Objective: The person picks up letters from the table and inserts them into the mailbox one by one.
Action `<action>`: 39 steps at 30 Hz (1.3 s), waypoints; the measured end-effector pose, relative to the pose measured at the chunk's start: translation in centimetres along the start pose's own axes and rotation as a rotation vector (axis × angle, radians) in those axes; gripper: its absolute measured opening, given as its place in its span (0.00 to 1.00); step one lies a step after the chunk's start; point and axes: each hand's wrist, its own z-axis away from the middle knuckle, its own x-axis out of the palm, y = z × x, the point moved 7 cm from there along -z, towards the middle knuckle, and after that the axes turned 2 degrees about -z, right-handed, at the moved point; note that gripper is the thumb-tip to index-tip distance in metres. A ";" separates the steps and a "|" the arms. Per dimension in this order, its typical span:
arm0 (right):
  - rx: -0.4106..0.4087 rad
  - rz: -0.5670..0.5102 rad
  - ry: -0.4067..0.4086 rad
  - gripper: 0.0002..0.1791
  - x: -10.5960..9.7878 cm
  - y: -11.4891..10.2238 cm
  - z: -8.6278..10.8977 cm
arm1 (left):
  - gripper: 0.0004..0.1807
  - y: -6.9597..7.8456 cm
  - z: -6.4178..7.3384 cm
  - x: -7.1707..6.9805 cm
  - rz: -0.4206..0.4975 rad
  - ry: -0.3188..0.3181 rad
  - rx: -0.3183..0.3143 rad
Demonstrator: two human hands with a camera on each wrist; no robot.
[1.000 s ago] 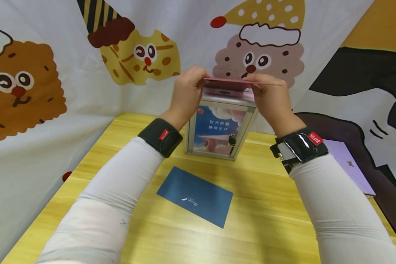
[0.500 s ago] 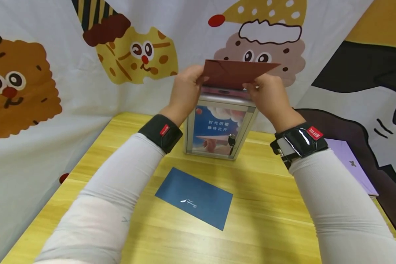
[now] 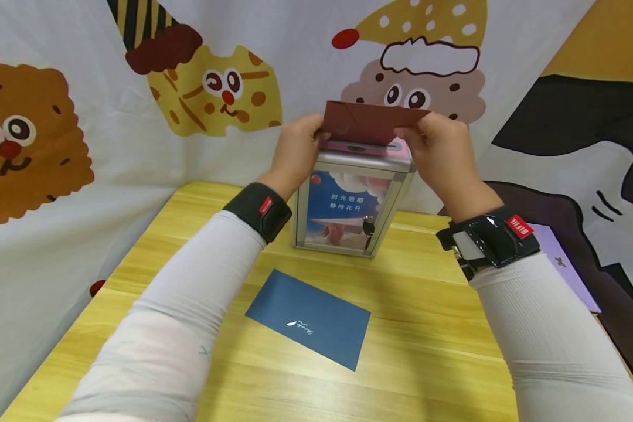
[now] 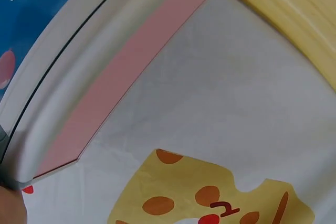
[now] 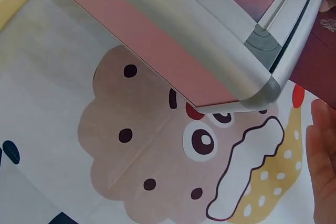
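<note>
A dark red envelope (image 3: 364, 121) is held above the top of a silver-framed box (image 3: 346, 205) in the head view. My left hand (image 3: 296, 153) pinches its left edge. My right hand (image 3: 445, 155) grips the right end, with the fingertips near the lower right corner. A slot (image 3: 394, 147) shows in the box's pink top, just below the envelope. Whether the lower edge touches the top I cannot tell. In the right wrist view the envelope (image 5: 316, 61) and part of my right hand (image 5: 323, 153) appear at the right edge.
A blue envelope (image 3: 311, 319) lies flat on the wooden table (image 3: 274, 387) in front of the box. A small lock with a key (image 3: 368, 225) hangs on the box's front. At the far right lies a lilac booklet (image 3: 561, 264). Behind hangs a printed cloth (image 3: 153, 135).
The envelope has tipped up from nearly edge-on, so its face now shows. Lately both hands sank slightly and my right hand shifted a little to the right.
</note>
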 end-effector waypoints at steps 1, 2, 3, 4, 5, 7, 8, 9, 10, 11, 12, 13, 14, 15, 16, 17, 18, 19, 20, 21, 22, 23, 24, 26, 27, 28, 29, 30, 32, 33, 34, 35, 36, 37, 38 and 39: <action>0.010 0.009 -0.014 0.12 0.2 0.1 -0.1 | 0.07 -0.1 0.0 0.1 0.004 -0.021 -0.017; 0.016 0.019 -0.028 0.12 0.4 0.2 -0.2 | 0.07 -0.1 -0.1 0.1 0.014 -0.036 -0.029; 0.019 0.028 -0.043 0.12 0.6 0.2 -0.3 | 0.07 -0.2 -0.1 0.2 0.029 -0.048 -0.042; 0.026 0.034 -0.059 0.12 0.9 0.4 -0.4 | 0.07 -0.2 -0.1 0.2 0.049 -0.056 -0.055; 0.038 0.035 -0.076 0.12 1.2 0.5 -0.5 | 0.07 -0.3 -0.1 0.2 0.074 -0.061 -0.069; 0.061 0.033 -0.109 0.12 1.7 0.9 -0.5 | 0.08 -0.1 0.0 0.0 0.115 -0.051 -0.086; 0.069 0.032 -0.121 0.11 1.9 1.0 -0.5 | 0.08 0.0 0.1 -0.1 0.128 -0.041 -0.094; 0.080 0.027 -0.133 0.11 2.2 1.2 -0.5 | 0.09 0.1 0.1 -0.3 0.134 -0.028 -0.099; 0.091 0.021 -0.143 0.11 2.3 1.4 -0.4 | 0.10 0.4 0.2 -0.6 0.138 -0.010 -0.099; 0.097 0.017 -0.149 0.11 2.5 1.5 -0.4 | 0.10 0.6 0.2 -1.0 0.139 0.013 -0.093; 0.101 0.017 -0.153 0.11 2.6 1.6 -0.4 | 0.11 0.9 0.2 -1.4 0.135 0.036 -0.082; 0.102 0.020 -0.159 0.11 2.7 1.7 -0.4 | 0.12 1.2 0.2 -1.7 0.132 0.055 -0.071; 0.104 0.022 -0.165 0.11 2.8 1.8 -0.4 | 0.13 1.5 0.2 -2.1 0.132 0.071 -0.059; 0.106 0.024 -0.170 0.11 2.9 1.9 -0.4 | 0.13 1.7 0.2 -2.4 0.130 0.083 -0.044; 0.109 0.030 -0.175 0.11 3.0 2.1 -0.4 | 0.13 2.0 0.1 -2.6 0.123 0.090 -0.025; 0.114 0.037 -0.182 0.11 3.1 2.2 -0.4 | 0.12 2.2 0.1 -2.7 0.112 0.094 -0.003; 0.125 0.040 -0.193 0.11 3.2 2.4 -0.4 | 0.12 2.5 0.0 -2.8 0.097 0.091 0.018; 0.137 0.038 -0.205 0.12 3.3 2.5 -0.4 | 0.11 2.6 -0.1 -2.8 0.083 0.087 0.040; 0.152 0.034 -0.216 0.12 3.4 2.7 -0.3 | 0.10 2.8 -0.1 -2.8 0.068 0.082 0.059; 0.166 0.025 -0.226 0.12 3.5 2.8 -0.3 | 0.09 2.9 -0.1 -2.7 0.053 0.075 0.071; 0.175 0.013 -0.230 0.12 3.6 2.9 -0.3 | 0.09 2.9 -0.2 -2.6 0.040 0.069 0.082; 0.183 0.001 -0.229 0.13 3.6 3.0 -0.2 | 0.09 3.0 -0.2 -2.4 0.033 0.063 0.084; 0.188 -0.016 -0.221 0.13 3.5 3.0 -0.2 | 0.09 2.9 -0.2 -2.3 0.027 0.054 0.082; 0.180 -0.045 -0.187 0.13 3.2 2.7 -0.1 | 0.09 2.9 -0.2 -2.0 0.018 0.032 0.072; 0.168 -0.058 -0.164 0.14 2.9 2.5 -0.1 | 0.10 2.8 -0.2 -1.9 0.015 0.022 0.064; 0.149 -0.063 -0.141 0.14 2.6 2.2 0.0 | 0.10 2.8 -0.2 -1.7 0.011 0.014 0.061; 0.128 -0.065 -0.122 0.14 2.3 1.9 -0.1 | 0.10 2.8 -0.1 -1.6 0.007 0.006 0.059; 0.104 -0.063 -0.105 0.13 2.1 1.5 -0.1 | 0.10 2.7 -0.1 -1.5 0.003 0.000 0.058; 0.053 -0.036 -0.089 0.12 1.7 0.9 -0.1 | 0.09 2.7 -0.2 -1.3 0.001 -0.007 0.052; 0.030 -0.016 -0.088 0.12 1.6 0.6 -0.1 | 0.09 2.6 -0.2 -1.2 -0.001 -0.010 0.048; 0.010 0.005 -0.090 0.11 1.6 0.4 -0.1 | 0.09 2.6 -0.2 -1.1 -0.008 -0.012 0.051; -0.005 0.022 -0.092 0.11 1.6 0.3 -0.1 | 0.09 2.5 -0.2 -1.0 -0.014 -0.018 0.049; -0.016 0.040 -0.094 0.10 1.6 0.2 -0.1 | 0.09 2.5 -0.2 -0.8 -0.019 -0.025 0.046; -0.022 0.053 -0.098 0.10 1.6 0.1 -0.1 | 0.09 2.5 -0.3 -0.6 -0.024 -0.037 0.043; -0.025 0.062 -0.099 0.10 1.7 0.1 -0.1 | 0.09 2.4 -0.3 -0.4 -0.027 -0.052 0.035; -0.025 0.074 -0.101 0.10 1.8 0.2 0.0 | 0.09 2.3 -0.3 -0.2 -0.031 -0.065 0.031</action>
